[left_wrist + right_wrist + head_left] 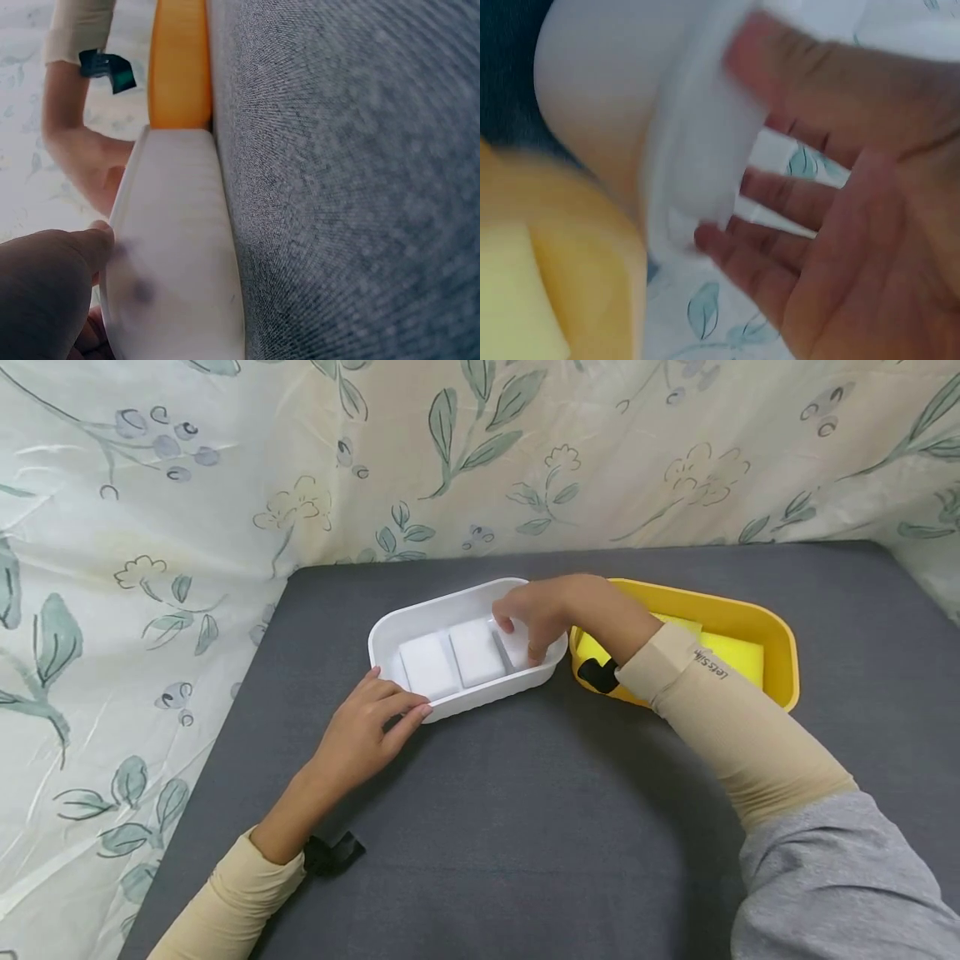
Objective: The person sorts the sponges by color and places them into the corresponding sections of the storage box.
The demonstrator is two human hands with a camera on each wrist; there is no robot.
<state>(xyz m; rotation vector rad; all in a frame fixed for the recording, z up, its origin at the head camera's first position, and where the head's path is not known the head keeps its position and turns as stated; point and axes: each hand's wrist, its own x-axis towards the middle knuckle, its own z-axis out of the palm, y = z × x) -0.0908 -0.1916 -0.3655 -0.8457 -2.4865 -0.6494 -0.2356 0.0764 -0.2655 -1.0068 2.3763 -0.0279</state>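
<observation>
A white plastic bin (480, 700) sits on the dark table, with white foam blocks (476, 652) side by side in it. My left hand (367, 722) holds the bin's near left corner, thumb on the front rim and fingers around the left end. In the left wrist view the thumb (94, 244) lies at the rim. My right hand (543, 610) reaches down into the bin's right end, its thumb and fingers around the rightmost white block (513, 643). In the right wrist view the bin's blurred rim (660, 172) hides part of that grip.
Just right of the white bin, a yellow bin (783, 647) holds yellow foam blocks (735, 656); my right forearm crosses over it. Behind the dark grey tabletop (487, 827) hangs a leaf-patterned cloth (480, 468), which also runs down the left side.
</observation>
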